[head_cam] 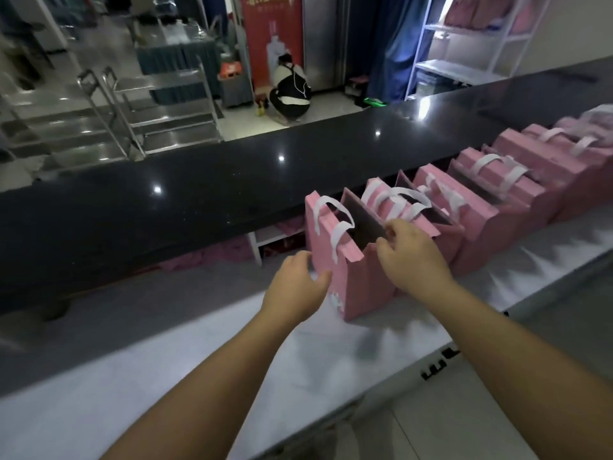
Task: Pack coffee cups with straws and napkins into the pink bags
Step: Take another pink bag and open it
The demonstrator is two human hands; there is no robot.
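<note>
Your left hand [296, 287] rests against the left side of the nearest pink bag [351, 280], thumb and fingers loosely spread along its edge and not wrapped around anything. That bag stands upright on the pale counter [166, 370], at the left end of a row. It is a matte pink paper bag with flat white ribbon handles [333, 224], a dark grey lining visible through its open mouth, and a small white mark low on its near face. Its contents are too dark to make out.

Your right hand [409, 257] is at the bag's top right rim, fingers curled and pinching the edge of the mouth.

To the right, more pink bags [477, 207] of the same kind stand side by side, touching, in a line running away toward the far right; the farthest ones are blurred. Behind the row runs a raised, glossy black ledge [199, 194]. Beyond it, a person [292, 91] crouches on the floor near a red banner [270, 31].
</note>
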